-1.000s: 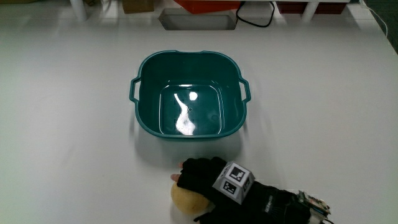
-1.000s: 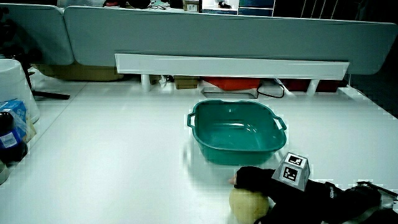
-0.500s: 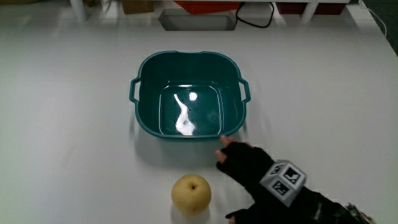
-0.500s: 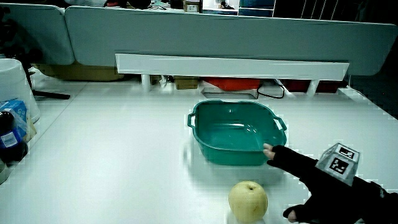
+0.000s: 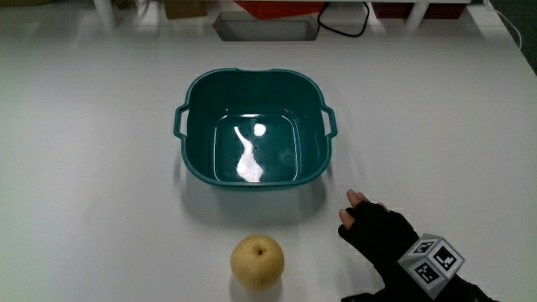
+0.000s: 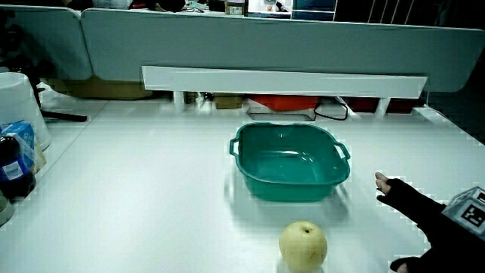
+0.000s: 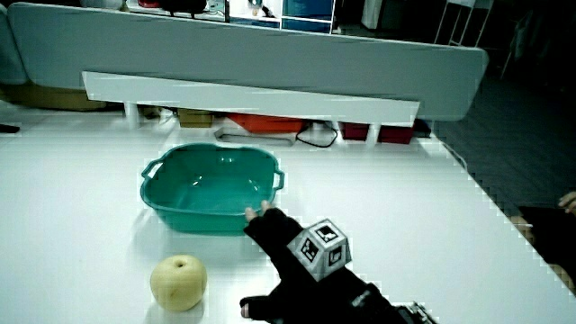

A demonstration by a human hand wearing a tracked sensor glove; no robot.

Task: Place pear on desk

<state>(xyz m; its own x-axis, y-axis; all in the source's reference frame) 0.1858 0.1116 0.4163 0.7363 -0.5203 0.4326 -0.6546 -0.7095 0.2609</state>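
Note:
A yellow pear [image 5: 258, 262] stands upright on the white table, nearer to the person than the teal basin [image 5: 254, 127]; it shows in both side views [image 6: 303, 246] [image 7: 178, 282]. The hand [image 5: 382, 237] in its black glove hovers over the table beside the pear, apart from it, with fingers spread and nothing in them. The patterned cube [image 5: 431, 262] rides on its back. In the side views the hand [image 6: 424, 216] [image 7: 288, 243] reaches toward the basin's near corner. The basin [image 6: 291, 163] [image 7: 209, 187] holds nothing.
At the table's edge in a side view stand a white container [image 6: 19, 106] and a dark bottle [image 6: 13, 167]. A low grey partition [image 6: 258, 45] with a white rail [image 6: 284, 80] closes the table's end; a black cable [image 5: 346, 25] lies near it.
The hand let go of the pear and moved sideways away from it, opening its fingers. The pear stays where it was set down.

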